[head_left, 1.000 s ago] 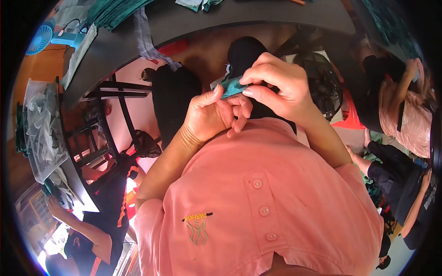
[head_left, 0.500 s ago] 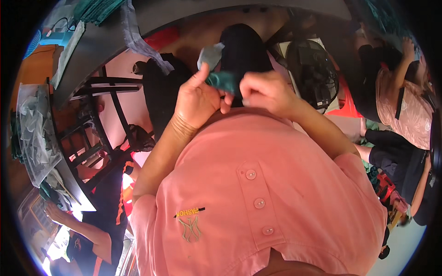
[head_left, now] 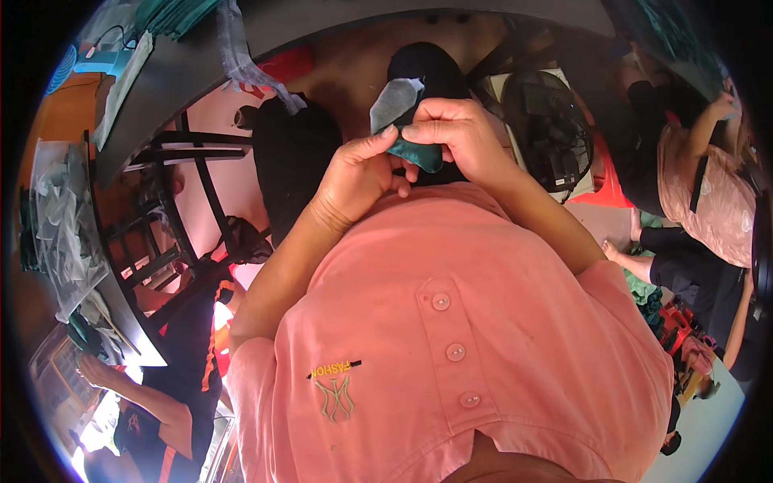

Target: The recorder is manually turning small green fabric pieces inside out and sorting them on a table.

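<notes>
In front of my belly, over my dark-trousered lap, I hold a small piece of dark green velvety fabric [head_left: 422,155] with a pale grey side or lining [head_left: 395,105] pointing away from me. My left hand [head_left: 354,175] is closed on its left edge, the thumb on top and the other fingers curled beneath. My right hand [head_left: 465,138] pinches the piece from the right, thumb and forefinger close to my left thumb. The fingers hide part of where green and grey meet.
A dark table [head_left: 338,30] curves across the far side, with folded green cloth [head_left: 173,16] and a hanging translucent strip [head_left: 241,60]. Black chair frames [head_left: 205,153] stand left, near a table with translucent pieces [head_left: 68,225]. A black bag [head_left: 554,133] stands right. People are on both sides.
My right hand has come left and farther away and now grips the fabric. The fabric has turned, showing more of its grey side. My left hand has closed in toward it.
</notes>
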{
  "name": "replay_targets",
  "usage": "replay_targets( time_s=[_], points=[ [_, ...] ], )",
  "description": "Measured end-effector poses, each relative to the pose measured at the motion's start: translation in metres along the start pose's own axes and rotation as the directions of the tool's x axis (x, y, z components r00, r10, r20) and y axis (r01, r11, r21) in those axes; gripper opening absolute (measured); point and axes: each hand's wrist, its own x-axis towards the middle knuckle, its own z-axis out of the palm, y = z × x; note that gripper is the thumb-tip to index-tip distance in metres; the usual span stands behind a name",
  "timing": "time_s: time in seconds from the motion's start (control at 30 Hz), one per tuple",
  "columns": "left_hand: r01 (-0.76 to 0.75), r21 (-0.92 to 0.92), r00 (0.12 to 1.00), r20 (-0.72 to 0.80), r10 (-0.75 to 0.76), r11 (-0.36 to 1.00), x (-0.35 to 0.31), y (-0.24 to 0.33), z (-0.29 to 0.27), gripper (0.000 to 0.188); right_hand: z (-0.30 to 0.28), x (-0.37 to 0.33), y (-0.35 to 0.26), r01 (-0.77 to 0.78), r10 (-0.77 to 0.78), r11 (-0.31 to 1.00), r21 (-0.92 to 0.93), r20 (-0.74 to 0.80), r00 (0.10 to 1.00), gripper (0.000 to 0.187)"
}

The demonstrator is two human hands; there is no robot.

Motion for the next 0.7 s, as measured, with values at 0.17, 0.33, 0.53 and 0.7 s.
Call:
replay_targets(
  time_s=[0.17, 0.33, 0.53, 0.7],
  points=[
    [-0.041, 0.15, 0.916, -0.388, 0.097, 0.988, -0.001, -0.002, -0.024, 0.027, -0.036, -0.002, 0.001, 0.199, -0.24, 0.894, -0.401, -0.053, 0.969, 0.023],
    [-0.221, 0.598, 0.901, -0.177, 0.396, 0.77, 0.013, 0.018, 0.035, 0.031, -0.037, -0.003, 0.004, 0.221, -0.248, 0.887, -0.405, -0.014, 0.969, 0.026],
    [-0.027, 0.311, 0.975, -0.202, 0.093, 0.95, 0.039, 0.008, 0.024, 0.026, -0.035, -0.003, 0.009, 0.287, -0.318, 0.91, -0.3, -0.057, 0.946, 0.022],
    [-0.026, 0.08, 0.986, -0.16, 0.038, 0.997, 0.049, 0.002, 0.006, 0.014, -0.038, -0.011, 0.007, 0.297, -0.316, 0.915, -0.272, -0.03, 0.948, 0.017]
  ],
)
